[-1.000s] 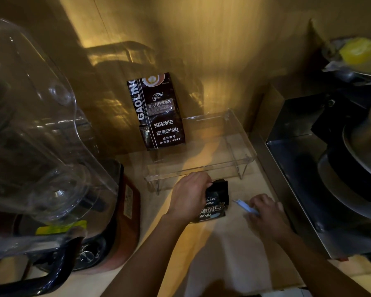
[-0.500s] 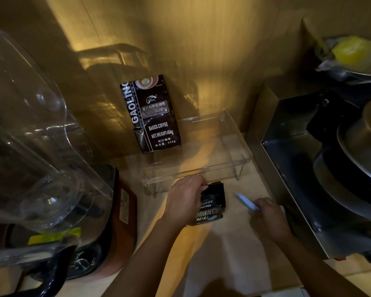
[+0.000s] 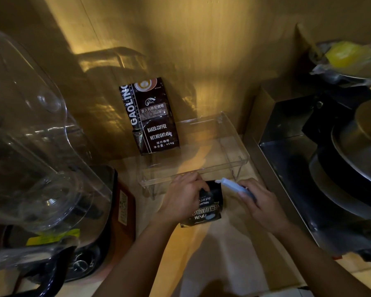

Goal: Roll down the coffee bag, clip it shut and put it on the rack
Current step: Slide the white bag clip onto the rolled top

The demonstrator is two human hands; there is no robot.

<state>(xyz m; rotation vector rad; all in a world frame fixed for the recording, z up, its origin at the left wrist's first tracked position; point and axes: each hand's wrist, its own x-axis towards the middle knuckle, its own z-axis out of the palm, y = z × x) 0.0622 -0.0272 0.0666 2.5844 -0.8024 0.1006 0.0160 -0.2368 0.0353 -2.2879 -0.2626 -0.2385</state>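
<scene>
The small bag (image 3: 206, 205) lies flat on the counter (image 3: 234, 249), just in front of the rack (image 3: 193, 168); the left hand (image 3: 183, 198) is curled over its left side and presses it down, most likely so the rolled top cannot spring open; the right hand (image 3: 260, 202) pinches a pale blue clip (image 3: 230, 185) by its back end, and the tip points at the bag's top right corner; I cannot tell if the clip is biting the bag yet.

The bag is dark, shiny and crinkly, with white letters; the clip is long, thin and looks like smooth plastic; the rack is clear and hard with thin legs; a big bag (image 3: 151, 115) stands on it and leans on the wall, so the room to its right looks free for the small bag.
</scene>
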